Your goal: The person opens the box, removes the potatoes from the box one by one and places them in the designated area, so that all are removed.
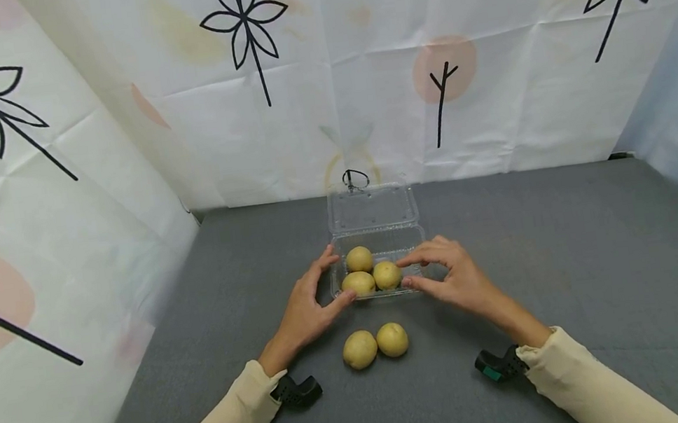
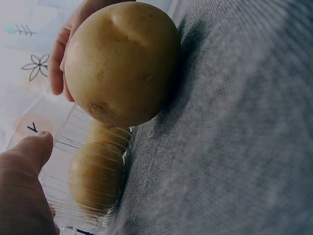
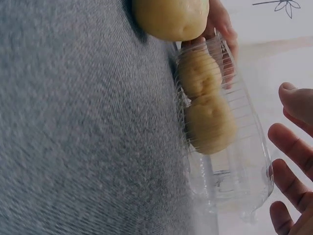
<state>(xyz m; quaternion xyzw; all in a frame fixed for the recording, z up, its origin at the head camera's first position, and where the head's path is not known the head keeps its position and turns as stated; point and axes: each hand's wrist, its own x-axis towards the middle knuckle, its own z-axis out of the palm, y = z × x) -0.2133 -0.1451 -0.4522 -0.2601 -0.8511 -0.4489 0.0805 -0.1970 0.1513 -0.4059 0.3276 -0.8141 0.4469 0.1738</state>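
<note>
A clear plastic clamshell container point(image 1: 408, 237) stands on the grey table with its lid point(image 1: 372, 209) raised at the back. Inside lie three yellowish potatoes point(image 1: 358, 284), grouped toward its left half. Two more potatoes point(image 1: 359, 349) rest side by side on the cloth in front; one potato point(image 2: 122, 63) looms large in the left wrist view. My left hand point(image 1: 312, 303) spans the container's left front corner, thumb at the front rim, fingers extended along the left side. At the right end, my right hand point(image 1: 451, 275) has its fingers spread near the rim, holding nothing.
Grey cloth point(image 1: 574, 267) covers the table. White patterned curtains point(image 1: 388, 92) hang at the back and both sides. A black wrist device point(image 1: 296, 391) sits on the left wrist, and another device point(image 1: 500, 364) on the right.
</note>
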